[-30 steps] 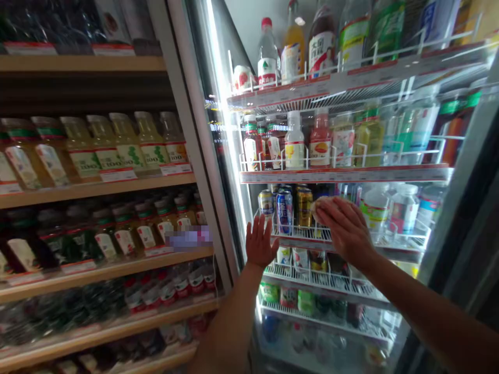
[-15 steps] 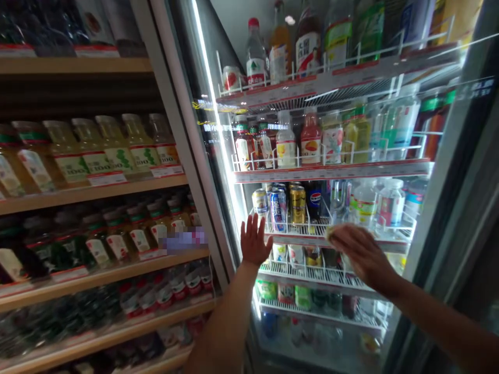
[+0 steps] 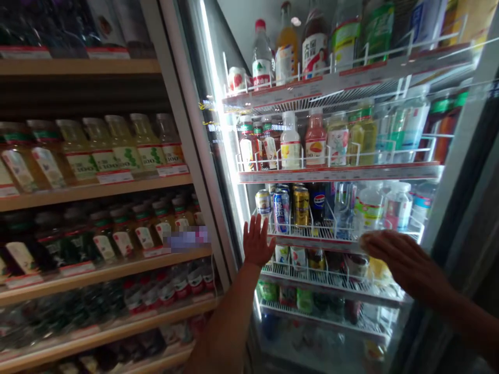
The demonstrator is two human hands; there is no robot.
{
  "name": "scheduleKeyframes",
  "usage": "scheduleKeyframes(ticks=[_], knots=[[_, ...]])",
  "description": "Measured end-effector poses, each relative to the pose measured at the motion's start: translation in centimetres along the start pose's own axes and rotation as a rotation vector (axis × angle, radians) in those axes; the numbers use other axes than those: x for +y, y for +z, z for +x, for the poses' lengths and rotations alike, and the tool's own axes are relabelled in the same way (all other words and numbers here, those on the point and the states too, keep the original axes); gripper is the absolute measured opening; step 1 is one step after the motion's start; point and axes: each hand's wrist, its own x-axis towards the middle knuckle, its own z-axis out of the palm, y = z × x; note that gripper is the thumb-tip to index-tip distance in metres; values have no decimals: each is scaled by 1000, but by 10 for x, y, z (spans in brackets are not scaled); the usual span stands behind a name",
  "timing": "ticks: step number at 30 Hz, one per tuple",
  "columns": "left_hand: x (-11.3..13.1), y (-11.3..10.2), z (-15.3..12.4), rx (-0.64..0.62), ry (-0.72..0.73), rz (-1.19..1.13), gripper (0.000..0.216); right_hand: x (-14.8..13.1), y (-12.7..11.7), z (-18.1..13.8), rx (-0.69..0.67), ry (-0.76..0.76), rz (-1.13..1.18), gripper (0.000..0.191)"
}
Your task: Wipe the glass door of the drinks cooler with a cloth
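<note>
My left hand [image 3: 257, 244] is raised with its fingers spread, palm toward the glass door [image 3: 312, 335] of a lit drinks cooler. It appears to lie flat on the glass, in front of the beer cans [image 3: 281, 208]. Farther right, my right hand [image 3: 405, 257] is held flat and tilted, its fingers together near the glass. A pale edge of what looks like a cloth [image 3: 367, 240] shows at its fingertips; the palm hides the rest. Behind the door stand a Pepsi bottle [image 3: 318, 200] and several clear bottles [image 3: 397, 205] on wire shelves.
Wooden shelves [image 3: 97, 192] on the left hold rows of juice bottles [image 3: 146, 145]. A metal frame [image 3: 195, 135] divides them from the cooler. The cooler's dark right edge [image 3: 440, 228] runs beside my right arm.
My right hand has moved to the right across the door, taking the pale thing at its fingertips along. My left hand keeps its place on the glass. The view has shifted slightly.
</note>
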Motion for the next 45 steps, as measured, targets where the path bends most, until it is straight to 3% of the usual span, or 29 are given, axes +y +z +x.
scheduleKeyframes(ticks=[5, 7, 11, 13, 16, 18, 23, 25, 29, 34, 36, 39, 42, 45], knots=[[0, 1, 0, 8, 0, 11, 68, 15, 4, -24, 231, 327, -169, 81], [0, 1, 0, 10, -1, 8, 68, 1, 13, -39, 230, 304, -167, 82], [0, 1, 0, 4, -5, -3, 69, -18, 22, -55, 31, 93, -89, 76], [0, 1, -1, -1, -7, -7, 70, -8, 18, -45, 51, 120, -76, 75], [0, 2, -1, -4, -13, -3, 70, 7, 11, -17, 255, 296, -106, 79], [0, 2, -1, -1, -13, 2, 69, -1, 12, -3, 332, 333, -111, 80], [1, 1, -2, -17, -18, 7, 70, -48, 27, 26, 55, 50, 56, 73], [1, 1, -2, -18, -17, 12, 71, -52, 30, 50, 92, 91, 62, 73], [1, 2, -3, -15, -12, 12, 70, -59, 39, 100, 307, 258, 22, 74], [-1, -2, -2, -17, -18, -24, 72, -107, 59, 123, 20, -38, 222, 78], [4, -8, 1, -22, -35, -68, 69, -122, 63, 134, -41, -88, 281, 83], [24, -19, 8, 41, -60, -209, 65, -130, 66, 153, -46, -59, 311, 84], [51, -23, 12, 96, 60, -351, 67, -131, 68, 156, 14, -29, 291, 77], [66, -22, 4, -32, 138, -325, 65, -123, 68, 131, 60, 39, 215, 73]])
